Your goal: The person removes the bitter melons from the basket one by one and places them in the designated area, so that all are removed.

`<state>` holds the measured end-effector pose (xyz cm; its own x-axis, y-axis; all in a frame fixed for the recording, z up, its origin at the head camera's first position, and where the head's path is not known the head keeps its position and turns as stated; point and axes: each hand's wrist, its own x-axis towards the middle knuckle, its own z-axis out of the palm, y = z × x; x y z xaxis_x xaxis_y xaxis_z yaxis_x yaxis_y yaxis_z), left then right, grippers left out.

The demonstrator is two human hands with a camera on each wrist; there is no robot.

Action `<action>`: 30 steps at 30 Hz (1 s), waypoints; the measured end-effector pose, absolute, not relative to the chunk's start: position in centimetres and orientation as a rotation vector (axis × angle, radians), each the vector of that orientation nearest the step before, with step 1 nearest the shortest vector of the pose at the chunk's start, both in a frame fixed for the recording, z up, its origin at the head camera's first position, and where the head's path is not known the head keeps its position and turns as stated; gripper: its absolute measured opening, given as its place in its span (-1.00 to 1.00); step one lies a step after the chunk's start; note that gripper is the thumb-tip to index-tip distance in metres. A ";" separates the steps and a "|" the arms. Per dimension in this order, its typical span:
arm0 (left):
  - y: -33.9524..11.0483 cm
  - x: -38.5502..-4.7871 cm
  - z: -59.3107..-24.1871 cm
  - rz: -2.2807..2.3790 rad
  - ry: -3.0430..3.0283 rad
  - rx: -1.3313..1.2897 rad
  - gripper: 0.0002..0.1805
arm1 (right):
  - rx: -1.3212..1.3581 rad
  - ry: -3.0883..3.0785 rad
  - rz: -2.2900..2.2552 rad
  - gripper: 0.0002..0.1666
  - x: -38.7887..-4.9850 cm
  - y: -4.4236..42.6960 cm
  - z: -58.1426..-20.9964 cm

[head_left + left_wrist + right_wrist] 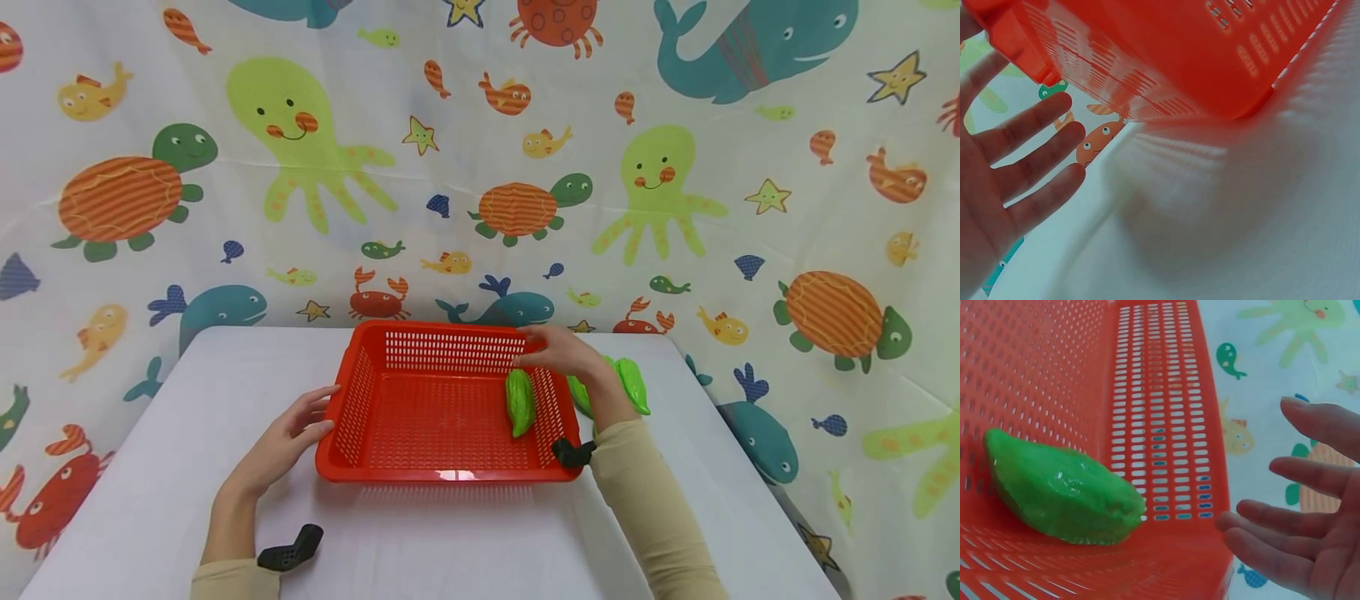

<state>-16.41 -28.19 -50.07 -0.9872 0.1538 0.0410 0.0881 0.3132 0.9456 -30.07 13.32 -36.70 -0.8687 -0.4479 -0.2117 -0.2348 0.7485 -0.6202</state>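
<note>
A red plastic basket (450, 477) with slotted walls sits on the table. Inside it, near the right wall, lies a green, ridged, tapered vegetable (521, 403), seen closer in the right wrist view as a glossy green vegetable (1063, 490). My left hand (296, 429) is at the basket's left rim, its fingers extended; whether they touch the rim I cannot tell. Over the back right corner of the basket is my right hand (558, 350), fingers spread and holding nothing. Both wrist views show the left hand (1004, 162) and right hand (1310, 512) with loosely straight fingers.
More green vegetables (632, 385) lie on the table just right of the basket, partly hidden behind my right forearm. A white cloth covers the table (420, 550). Behind it hangs a curtain (465, 208) printed with sea animals.
</note>
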 end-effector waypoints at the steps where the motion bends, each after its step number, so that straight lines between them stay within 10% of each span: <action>1: -28.2 -16.4 -50.1 1.791 2.501 0.225 -0.32 | -0.526 2.598 -0.838 -0.22 -30.2 13.3 -36.8; 30: -29.4 -16.1 -50.4 1.774 2.484 0.255 -0.32 | -0.344 2.491 -0.500 -0.24 -29.7 10.5 -38.8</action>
